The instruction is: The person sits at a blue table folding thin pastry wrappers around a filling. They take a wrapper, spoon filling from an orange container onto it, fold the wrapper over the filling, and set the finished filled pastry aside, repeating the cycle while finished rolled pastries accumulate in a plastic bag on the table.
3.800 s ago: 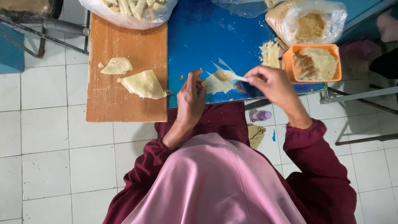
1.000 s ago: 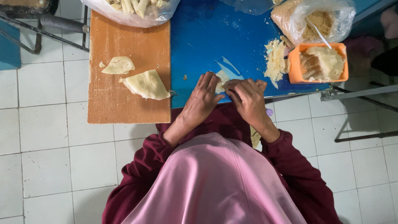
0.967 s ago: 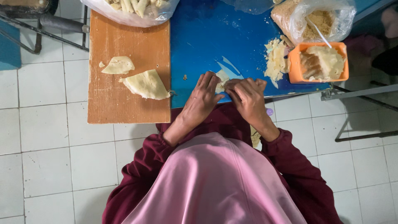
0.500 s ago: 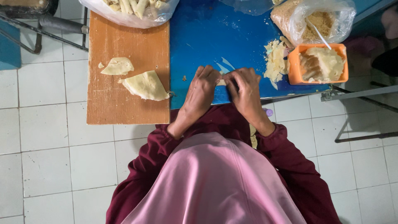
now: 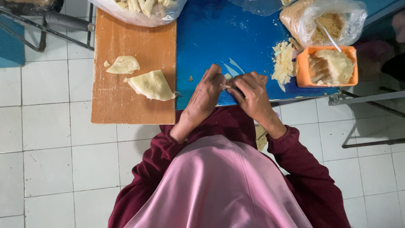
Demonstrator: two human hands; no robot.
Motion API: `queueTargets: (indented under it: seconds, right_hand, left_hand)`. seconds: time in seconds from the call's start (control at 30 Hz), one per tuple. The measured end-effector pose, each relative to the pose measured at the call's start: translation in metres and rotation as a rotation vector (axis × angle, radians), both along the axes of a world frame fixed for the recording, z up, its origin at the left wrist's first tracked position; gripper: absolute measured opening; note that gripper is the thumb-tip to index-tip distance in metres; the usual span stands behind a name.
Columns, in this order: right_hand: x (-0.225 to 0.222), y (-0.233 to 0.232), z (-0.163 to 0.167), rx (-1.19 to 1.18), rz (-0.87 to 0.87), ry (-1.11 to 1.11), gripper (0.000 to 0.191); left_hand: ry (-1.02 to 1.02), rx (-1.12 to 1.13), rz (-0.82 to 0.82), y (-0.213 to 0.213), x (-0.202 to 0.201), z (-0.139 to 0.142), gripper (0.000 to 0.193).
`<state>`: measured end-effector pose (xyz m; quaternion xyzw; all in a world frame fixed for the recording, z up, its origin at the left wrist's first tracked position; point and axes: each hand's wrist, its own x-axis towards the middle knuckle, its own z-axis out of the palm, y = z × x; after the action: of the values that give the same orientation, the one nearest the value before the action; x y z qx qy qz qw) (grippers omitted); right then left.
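- Left hand [image 5: 207, 93] and right hand [image 5: 252, 96]: fingertips pressed together, a small pale folded dough wrapper [image 5: 226, 86] pinched between them just above the blue table top [image 5: 219, 38], so the fold is kept shut.
- Crumbly pale filling heap [image 5: 283, 62] and orange plastic tub [image 5: 327, 67]: kept near the right hand, within reach.
- Wooden cutting board [image 5: 130, 105]: two pale folded pieces [image 5: 152, 85] laid apart at the left.

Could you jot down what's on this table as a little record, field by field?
Left hand: on the blue table, pinching a small pale wrapper piece
Right hand: touching the same piece
Wooden board: two folded dough pieces
Orange tub: pale filling, by a crumb pile
Far edge: clear bags
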<state>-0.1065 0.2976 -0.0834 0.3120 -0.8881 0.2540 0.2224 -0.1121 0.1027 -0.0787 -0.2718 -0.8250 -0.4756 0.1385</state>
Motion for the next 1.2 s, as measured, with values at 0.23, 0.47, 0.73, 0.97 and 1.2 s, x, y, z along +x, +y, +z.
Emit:
queueTargets:
  seconds: [0.23, 0.47, 0.73, 0.97, 1.2]
  right_hand:
    - [-0.01, 0.003, -0.004, -0.03, -0.005, -0.176, 0.007]
    - [-0.009, 0.003, -0.003, -0.073, -0.036, -0.165, 0.013]
    - [-0.006, -0.001, -0.003, 0.055, -0.106, 0.04, 0.011]
    - [0.003, -0.002, 0.003, 0.097, -0.151, 0.109, 0.018]
    - [-0.003, -0.001, 0.004, 0.232, -0.123, 0.136, 0.036]
  left_hand:
    - [-0.066, 0.025, 0.037, 0.0, -0.001, -0.005, 0.005]
    - [0.013, -0.056, 0.125, 0.007, -0.008, -0.012, 0.008]
    - [0.1, -0.163, 0.254, 0.007, 0.0, -0.005, 0.019]
    - [0.144, -0.305, 0.361, 0.012, -0.005, -0.006, 0.02]
    - [0.109, -0.187, 0.309, -0.002, 0.025, 0.018, 0.025]
